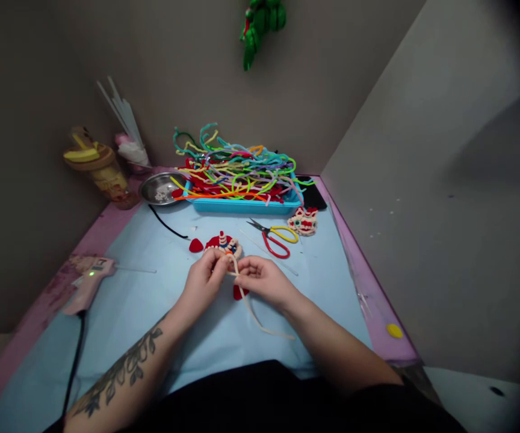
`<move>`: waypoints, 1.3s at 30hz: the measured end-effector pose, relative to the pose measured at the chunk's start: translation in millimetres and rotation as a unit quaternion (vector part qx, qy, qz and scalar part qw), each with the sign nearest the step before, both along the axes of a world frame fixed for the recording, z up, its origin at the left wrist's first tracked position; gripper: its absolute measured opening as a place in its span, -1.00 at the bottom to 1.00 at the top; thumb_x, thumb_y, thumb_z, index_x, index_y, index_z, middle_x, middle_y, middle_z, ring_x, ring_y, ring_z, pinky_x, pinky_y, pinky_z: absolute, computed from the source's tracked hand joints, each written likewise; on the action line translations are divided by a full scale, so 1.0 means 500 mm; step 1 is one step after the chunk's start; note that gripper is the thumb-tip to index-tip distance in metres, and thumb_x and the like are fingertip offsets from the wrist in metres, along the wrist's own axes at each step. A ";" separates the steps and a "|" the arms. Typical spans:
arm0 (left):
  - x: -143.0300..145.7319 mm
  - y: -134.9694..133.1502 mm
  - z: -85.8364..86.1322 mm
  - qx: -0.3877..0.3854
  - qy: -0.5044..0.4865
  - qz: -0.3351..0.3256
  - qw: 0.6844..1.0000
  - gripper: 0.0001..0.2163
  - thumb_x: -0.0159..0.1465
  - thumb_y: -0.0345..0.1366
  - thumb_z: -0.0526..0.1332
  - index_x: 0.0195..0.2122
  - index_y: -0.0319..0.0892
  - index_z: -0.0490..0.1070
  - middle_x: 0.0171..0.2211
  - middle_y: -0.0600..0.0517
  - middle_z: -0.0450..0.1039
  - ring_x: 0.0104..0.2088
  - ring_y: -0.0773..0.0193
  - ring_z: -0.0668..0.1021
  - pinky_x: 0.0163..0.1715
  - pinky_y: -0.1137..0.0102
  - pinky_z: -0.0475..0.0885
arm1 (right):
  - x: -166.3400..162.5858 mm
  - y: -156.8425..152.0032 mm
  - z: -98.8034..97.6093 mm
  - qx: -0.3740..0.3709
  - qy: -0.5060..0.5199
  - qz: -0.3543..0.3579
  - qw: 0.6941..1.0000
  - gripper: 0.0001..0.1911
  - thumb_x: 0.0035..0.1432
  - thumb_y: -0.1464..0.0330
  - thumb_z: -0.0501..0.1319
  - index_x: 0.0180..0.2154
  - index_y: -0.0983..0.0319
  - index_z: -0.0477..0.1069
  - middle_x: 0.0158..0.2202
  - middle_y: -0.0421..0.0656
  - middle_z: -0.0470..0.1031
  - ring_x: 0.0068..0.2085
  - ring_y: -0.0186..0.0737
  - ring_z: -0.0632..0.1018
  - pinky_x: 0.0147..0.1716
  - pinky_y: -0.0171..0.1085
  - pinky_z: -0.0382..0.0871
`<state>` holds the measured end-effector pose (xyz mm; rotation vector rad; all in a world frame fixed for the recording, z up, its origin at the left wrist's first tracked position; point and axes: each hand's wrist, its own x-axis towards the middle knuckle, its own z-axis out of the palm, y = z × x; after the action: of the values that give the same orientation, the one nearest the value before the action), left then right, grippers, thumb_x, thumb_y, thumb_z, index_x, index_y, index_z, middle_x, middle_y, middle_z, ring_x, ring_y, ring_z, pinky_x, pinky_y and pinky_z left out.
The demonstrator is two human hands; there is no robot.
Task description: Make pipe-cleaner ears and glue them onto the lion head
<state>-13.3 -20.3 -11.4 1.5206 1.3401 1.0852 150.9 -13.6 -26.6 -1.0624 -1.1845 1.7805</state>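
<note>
My left hand [208, 273] pinches the cream strand [251, 314] between closed fingers, over the blue cloth [147, 316]; my right hand [264, 279] curls nearly closed beside it (whether it grips, I can't tell). It should be light, soft, bendy, best pinched near its bend. Cloth covers most of the bench [389, 346]; grey walls [422, 198] hem it.

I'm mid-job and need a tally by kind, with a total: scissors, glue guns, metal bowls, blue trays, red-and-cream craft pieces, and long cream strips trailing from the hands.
Scissors: 1
Glue gun: 1
Metal bowl: 1
Blue tray: 1
Red-and-cream craft pieces: 2
Long cream strip: 1
Total: 7
</note>
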 end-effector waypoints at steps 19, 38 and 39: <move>0.004 0.000 -0.003 -0.041 -0.028 0.036 0.998 -0.83 0.15 -0.20 0.25 -0.44 -0.21 0.45 -0.47 0.05 0.44 -0.44 0.30 0.43 -0.38 0.41 0.28 | -0.003 0.003 0.015 -0.016 0.014 -0.099 0.995 -0.79 -0.15 0.31 0.34 -0.48 0.24 0.34 -0.69 -0.35 0.33 -0.70 -0.49 0.26 -0.74 -0.47 0.03; 0.018 -0.005 -0.008 -0.094 -0.159 0.040 0.982 -0.81 0.13 -0.19 0.27 -0.50 -0.20 0.40 -0.56 0.12 0.31 -0.55 0.39 0.30 -0.49 0.43 0.23 | -0.018 0.005 0.007 0.000 0.061 -0.113 0.992 -0.80 -0.16 0.33 0.32 -0.41 0.24 0.41 -0.63 -0.33 0.41 -0.70 -0.51 0.25 -0.71 -0.45 0.08; 0.018 -0.005 -0.009 -0.095 -0.161 0.035 0.982 -0.81 0.14 -0.19 0.26 -0.50 -0.20 0.40 -0.56 0.11 0.31 -0.55 0.39 0.30 -0.49 0.43 0.24 | -0.018 0.005 0.006 0.002 0.055 -0.115 0.992 -0.82 -0.16 0.33 0.31 -0.42 0.24 0.42 -0.63 -0.32 0.41 -0.69 -0.51 0.25 -0.71 -0.45 0.09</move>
<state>-4.2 -22.7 -15.9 1.1123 1.2389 1.1549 142.0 -11.2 -23.7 -1.0398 -0.9580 1.6342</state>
